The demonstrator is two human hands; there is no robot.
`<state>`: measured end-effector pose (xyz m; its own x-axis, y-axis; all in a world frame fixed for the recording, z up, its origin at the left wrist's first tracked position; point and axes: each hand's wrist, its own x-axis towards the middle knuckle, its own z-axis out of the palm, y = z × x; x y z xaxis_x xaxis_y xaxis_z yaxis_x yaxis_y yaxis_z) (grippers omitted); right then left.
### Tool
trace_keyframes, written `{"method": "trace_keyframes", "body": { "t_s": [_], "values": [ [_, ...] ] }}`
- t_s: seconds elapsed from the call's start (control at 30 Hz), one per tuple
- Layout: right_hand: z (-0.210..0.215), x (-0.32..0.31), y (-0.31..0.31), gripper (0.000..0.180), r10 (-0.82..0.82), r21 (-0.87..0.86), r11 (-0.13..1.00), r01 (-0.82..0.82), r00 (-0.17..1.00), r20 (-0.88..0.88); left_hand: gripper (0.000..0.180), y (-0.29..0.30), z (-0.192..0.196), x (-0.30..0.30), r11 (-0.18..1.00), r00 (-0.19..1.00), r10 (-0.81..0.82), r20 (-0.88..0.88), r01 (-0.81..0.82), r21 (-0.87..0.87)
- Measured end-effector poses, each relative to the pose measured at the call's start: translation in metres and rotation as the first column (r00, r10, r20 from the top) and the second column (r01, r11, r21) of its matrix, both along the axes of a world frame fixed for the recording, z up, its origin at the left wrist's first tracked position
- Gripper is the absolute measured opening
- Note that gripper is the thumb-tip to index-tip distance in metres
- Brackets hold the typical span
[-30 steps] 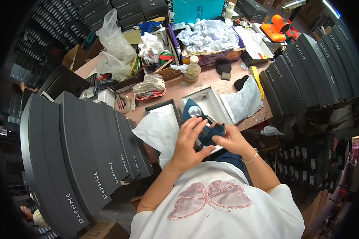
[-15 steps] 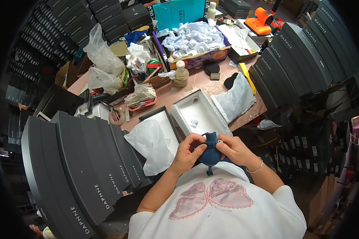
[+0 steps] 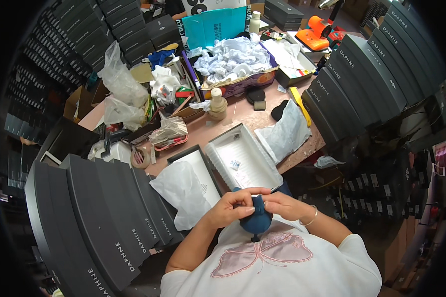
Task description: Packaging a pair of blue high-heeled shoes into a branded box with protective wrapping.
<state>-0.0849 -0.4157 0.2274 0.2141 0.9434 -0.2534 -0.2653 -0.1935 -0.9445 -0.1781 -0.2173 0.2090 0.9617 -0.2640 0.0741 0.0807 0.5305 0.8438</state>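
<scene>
A dark blue heeled shoe (image 3: 256, 224) is held in front of my white shirt, its rounded back and small heel tip turned toward me. My left hand (image 3: 228, 209) grips it from the left, fingers closed on the strap and upper edge. From the other side my right hand (image 3: 288, 206) pinches the upper part, its thumb near the strap. The fingers partly hide the shoe's front. Just beyond my hands an open shoebox (image 3: 250, 166) with a white inside holds a small packet. White tissue paper (image 3: 179, 190) lies over a dark-edged box part (image 3: 206, 179) to the left.
Stacked dark shoeboxes rise at the left (image 3: 101, 213) and right (image 3: 359, 84). On the pink table stand a wrapped white bundle (image 3: 287, 133), a yellow-handled tool (image 3: 301, 106), a bottle (image 3: 216, 105), a red basket (image 3: 171, 142) and a carton of crumpled paper (image 3: 238, 86).
The shoe has come slightly lower and toward me. My right hand's fingers now reach across the top of the shoe toward my left hand. The view has shifted a little.
</scene>
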Motion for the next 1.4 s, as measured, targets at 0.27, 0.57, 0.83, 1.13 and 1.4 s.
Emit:
{"method": "trace_keyframes", "body": {
  "t_s": [0.27, 0.57, 0.83, 1.13, 1.4],
  "values": [
    [-0.077, 0.019, 0.001, 0.069, -0.065, -0.118, 0.993, -0.031, 0.686, -0.725, 0.016, 0.000, -0.042, 0.001, 0.996, 0.911, 0.020, -0.411, -0.053, -0.069],
    [-0.114, 0.213, -0.035, 0.043, -0.048, -0.012, 0.795, 0.607, 0.082, 0.995, 0.011, -0.020, -0.057, 0.031, 0.892, 0.789, 0.175, -0.589, -0.380, -0.244],
    [-0.144, 0.232, -0.011, 0.037, -0.073, -0.196, 0.778, 0.597, 0.396, 0.916, 0.014, -0.011, -0.073, 0.038, 0.889, 0.742, 0.027, -0.669, -0.324, -0.323],
    [-0.116, 0.204, 0.048, 0.029, -0.274, 0.067, 0.838, 0.542, 0.310, 0.910, 0.016, -0.008, -0.063, 0.004, 0.856, 0.788, 0.168, -0.592, -0.415, -0.309],
    [-0.191, 0.203, -0.029, 0.070, -0.155, -0.405, 0.531, 0.744, 0.556, 0.817, 0.017, -0.004, -0.068, 0.000, 0.830, 0.717, 0.239, -0.654, -0.500, -0.245]
  ]
}}
